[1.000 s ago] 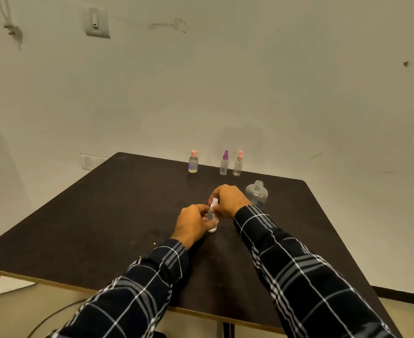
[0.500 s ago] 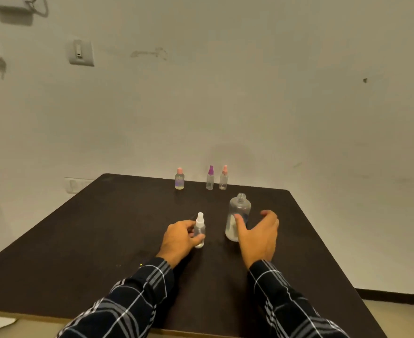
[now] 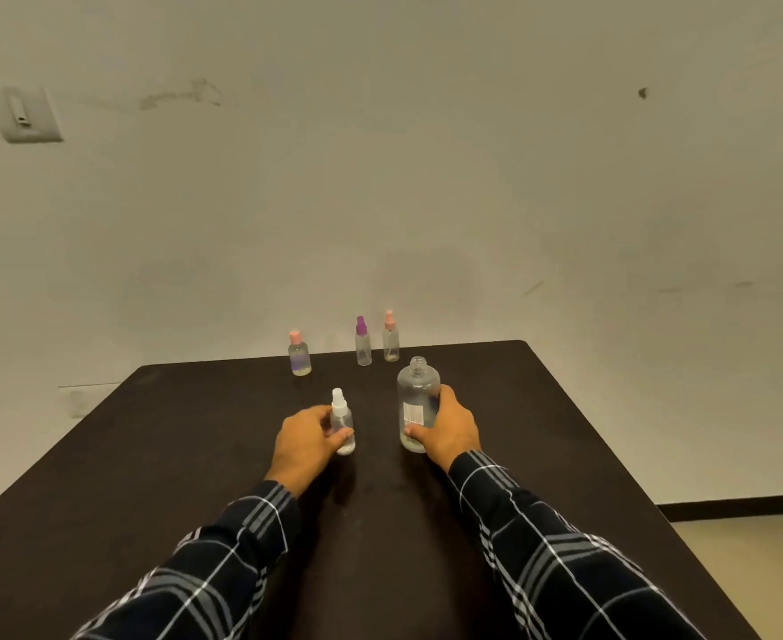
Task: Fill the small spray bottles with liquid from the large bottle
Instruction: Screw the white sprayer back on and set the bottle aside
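Large bottle (image 3: 417, 404) first: it stands upright on the dark tabletop (image 3: 149, 455), right of centre, neck open with no cap on it, barcode label facing me. My right hand (image 3: 447, 429) is wrapped round its lower body, thumb across the near face, fingers curled behind. Just to its left, apart from it, stands the white-topped spray bottle (image 3: 341, 420), upright, spray head on. My left hand (image 3: 304, 438) pinches it low down between thumb and fingers. How much liquid sits in either one I can't tell; both are clear and the light is poor. Further back, near the far edge, there's a squat pink-capped bottle (image 3: 299, 355), then a purple-topped sprayer (image 3: 363, 344) and a pink-topped sprayer (image 3: 390, 339) close together. The squat one shows a pale tint low down. On the wall up left, a switch plate (image 3: 27, 115). My read: I'm between pours, source in one hand and a small bottle in the other. With the spray head on, nothing can go in. So if this one needs filling, that head must be unscrewed first, then the big bottle is lifted and tipped slowly with its neck right over the small opening. That opening is narrow, so I'd keep the left hand steadying the little one against spills.
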